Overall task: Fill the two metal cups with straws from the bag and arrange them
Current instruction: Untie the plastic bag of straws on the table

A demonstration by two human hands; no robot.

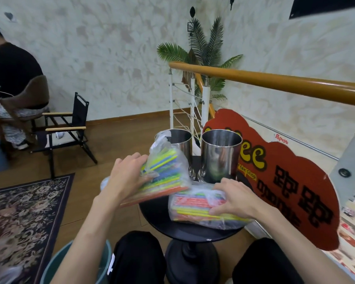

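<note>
From the head view, the person sat close to a small round black table, knees on either side of its pedestal, so everything stood within easy reach. Two metal cups stood side by side at the far edge — the left cup partly hidden behind plastic, the right cup in plain sight; I judged both to be without straws, though the left one's mouth was partly covered.

The left hand gripped one bag of coloured straws, fingers curled over its near end, and held it tilted up off the table with its loose neck pointing towards the left cup — probably to bring the opening near the rim. The right hand lay over a second bag of straws that rested flat on the table; its fingers bent down onto the plastic, pressing rather than lifting, as if to keep that bundle from sliding.

Filling had not begun, to my eye.
</note>
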